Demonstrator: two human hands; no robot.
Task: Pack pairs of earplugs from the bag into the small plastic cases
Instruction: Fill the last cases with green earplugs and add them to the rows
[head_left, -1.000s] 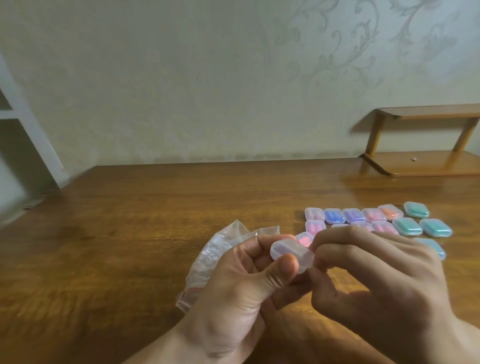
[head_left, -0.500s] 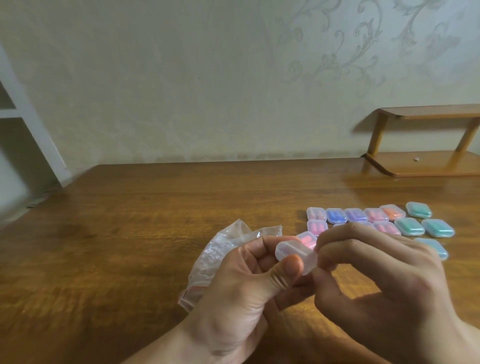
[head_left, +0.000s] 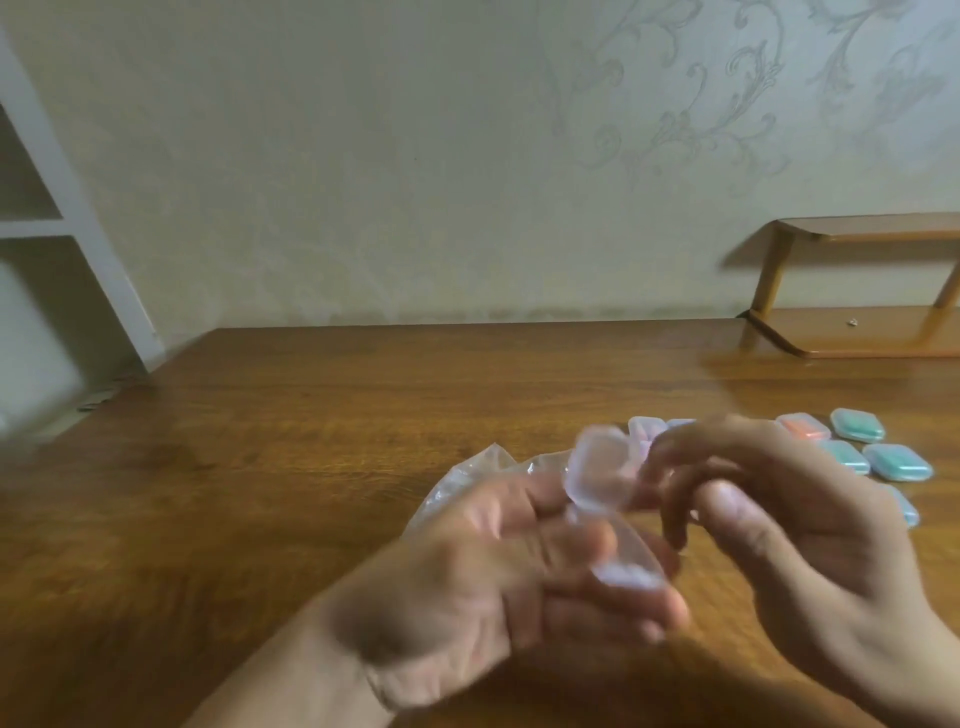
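While the picture is blurred by motion, the left hand (head_left: 483, 587) clearly holds a small clear case (head_left: 602, 480) above the table (head_left: 311, 441); the lid stands open and upward, and the lower half lies against the fingers; the grip of this hand is curled around the case. The right hand (head_left: 779, 525) is just beside the case with fingers bent; I cannot tell if its grip holds something. A crumpled clear bag (head_left: 467, 475) lies on the table behind the left hand. Filled cases (head_left: 857, 441), pink, orange and green, lie in rows behind the right hand.
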